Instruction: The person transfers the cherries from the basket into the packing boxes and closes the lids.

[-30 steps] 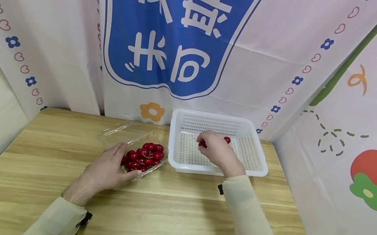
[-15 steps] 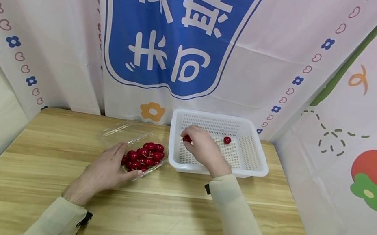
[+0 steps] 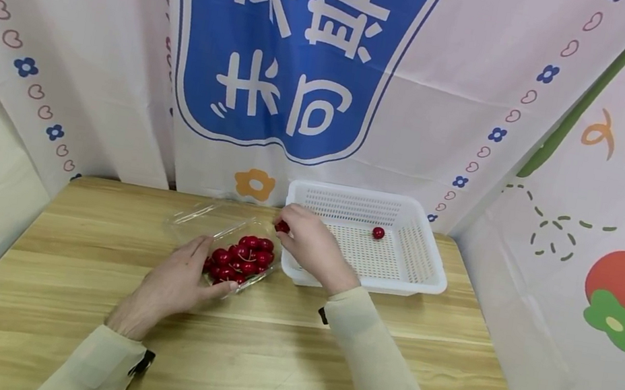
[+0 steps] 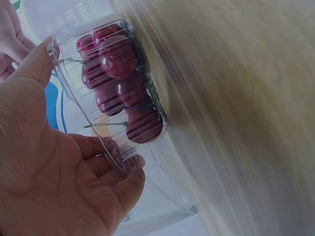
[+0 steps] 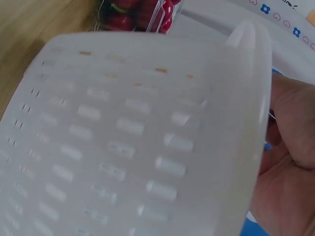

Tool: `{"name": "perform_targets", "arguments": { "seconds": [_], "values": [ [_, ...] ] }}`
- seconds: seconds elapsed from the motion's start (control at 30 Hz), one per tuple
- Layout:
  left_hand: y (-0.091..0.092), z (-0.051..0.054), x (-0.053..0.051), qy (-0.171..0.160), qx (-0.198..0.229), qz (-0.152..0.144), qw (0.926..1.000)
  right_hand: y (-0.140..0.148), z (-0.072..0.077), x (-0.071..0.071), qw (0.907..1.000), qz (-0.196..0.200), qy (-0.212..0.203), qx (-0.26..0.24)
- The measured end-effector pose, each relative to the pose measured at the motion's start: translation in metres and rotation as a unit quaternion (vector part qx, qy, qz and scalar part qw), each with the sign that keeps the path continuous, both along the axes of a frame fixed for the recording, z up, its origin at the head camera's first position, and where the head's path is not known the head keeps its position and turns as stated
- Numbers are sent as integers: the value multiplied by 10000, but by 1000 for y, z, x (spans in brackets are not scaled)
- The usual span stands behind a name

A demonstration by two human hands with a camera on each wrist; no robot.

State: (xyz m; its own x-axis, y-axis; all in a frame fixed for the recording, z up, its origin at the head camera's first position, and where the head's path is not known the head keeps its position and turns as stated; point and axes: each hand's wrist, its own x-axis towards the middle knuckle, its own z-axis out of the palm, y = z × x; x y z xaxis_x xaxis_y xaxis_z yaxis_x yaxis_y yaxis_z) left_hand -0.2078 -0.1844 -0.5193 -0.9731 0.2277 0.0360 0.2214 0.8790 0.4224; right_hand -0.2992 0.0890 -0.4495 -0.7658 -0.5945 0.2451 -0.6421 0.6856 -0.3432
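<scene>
Dark red cherries [image 3: 241,257] with thin green stems fill a clear plastic clamshell box [image 4: 106,115], whose lid [image 3: 204,217] lies folded back behind it. My left hand [image 3: 176,279] holds this box, its thumb and fingers on opposite ends of the rim in the left wrist view. Over the left rim of the white plastic basket [image 3: 433,279], my right hand [image 3: 314,243] pinches a cherry [image 3: 282,225]. One single cherry [image 3: 378,233] lies on the basket floor. In the right wrist view the basket wall hides the pinching fingertips.
Both containers stand side by side near the back of the wooden table [image 3: 255,363]. A printed cloth backdrop [image 3: 287,48] rises behind the table's rear edge, and another printed sheet [image 3: 624,203] stands on the right.
My right hand has moved left across the basket with a cherry, from its middle to above the left rim. The left hand and the clamshell box have stayed in place.
</scene>
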Motion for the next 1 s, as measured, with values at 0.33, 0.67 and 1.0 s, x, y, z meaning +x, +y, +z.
{"name": "perform_targets", "arguments": {
  "seconds": [0.33, 0.67, 1.0],
  "values": [
    [-1, 0, 1, 25, 27, -9, 10000, -33, -2, 4, 9996, 214, -61, 196],
    [0, 0, 1, -27, 64, -9, 10000, -63, -10, 1, 9975, 417, -3, 569],
    [0, -1, 0, 47, 65, -21, 10000, -83, -16, -2, 9924, 277, 108, 1194]
  ]
}}
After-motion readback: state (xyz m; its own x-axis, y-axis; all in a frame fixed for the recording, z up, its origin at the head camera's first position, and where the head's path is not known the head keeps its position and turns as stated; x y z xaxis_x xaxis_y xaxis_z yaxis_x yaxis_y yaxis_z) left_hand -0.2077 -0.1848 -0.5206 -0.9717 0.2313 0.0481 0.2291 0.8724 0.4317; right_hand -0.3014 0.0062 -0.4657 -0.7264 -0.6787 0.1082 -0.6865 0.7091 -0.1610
